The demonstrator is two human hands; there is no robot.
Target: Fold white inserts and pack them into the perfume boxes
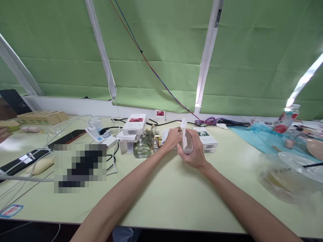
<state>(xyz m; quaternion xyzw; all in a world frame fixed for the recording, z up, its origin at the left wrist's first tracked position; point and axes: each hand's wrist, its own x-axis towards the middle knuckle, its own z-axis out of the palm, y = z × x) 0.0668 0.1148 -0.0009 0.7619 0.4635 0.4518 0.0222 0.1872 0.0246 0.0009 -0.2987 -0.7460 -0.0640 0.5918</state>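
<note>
My right hand grips a small white carton, tilted so that its open end and raised flap face up toward me. Close against the carton's left side is my left hand, its fingers curled together; what they hold, if anything, is hidden. Left of it stand clear glass perfume bottles, some with gold-coloured tops. A white box with a pink picture rests on other white packaging beside the bottles. Behind my right hand lies a white box with a green picture.
Another small white box stands at the back. Cables and a power strip spread over the left side. At right are a clear plastic bowl, a blue sheet and a bottle. Another person's hand shows at far left.
</note>
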